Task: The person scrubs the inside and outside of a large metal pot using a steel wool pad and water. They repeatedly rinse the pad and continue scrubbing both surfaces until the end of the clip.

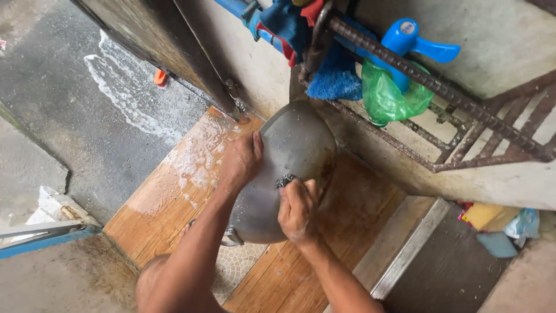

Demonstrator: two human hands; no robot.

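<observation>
A: One metal pot (292, 156), turned bottom-up and tilted, in the middle of the scene over a wet wood-pattern tiled floor (168, 203). Grey, dull, filmed with water. One loop handle (231, 236) shows at its near rim.

B: Hands?

A: Two, both on the pot. Left hand (240, 162) lies on the left flank of the pot with fingers curled over its curve, bracing it. Right hand (296, 208) is bunched around a steel scouring pad (286, 180), which is pressed against the pot's outer wall; only a dark tuft of the pad shows above the knuckles.

B: Handling notes?

A: Judged stiff and not fragile; thin-walled by the look of it, so likely light for its bulk. The rounded wet surface looks slippery, with soapy foam (116, 93) on the ground at far left. Safest hold, in my estimate, is the rim or the loop handle, not the smooth dome. The pad is springy and rough, and grips well when balled in the fist.

B: Surroundings?

A: One blue tap (408, 40) at far right, one green plastic bag (388, 98) hanging from a rusty bar rack (463, 110), blue cloth (336, 78) beside it, and a concrete wall (492, 40) behind.
</observation>
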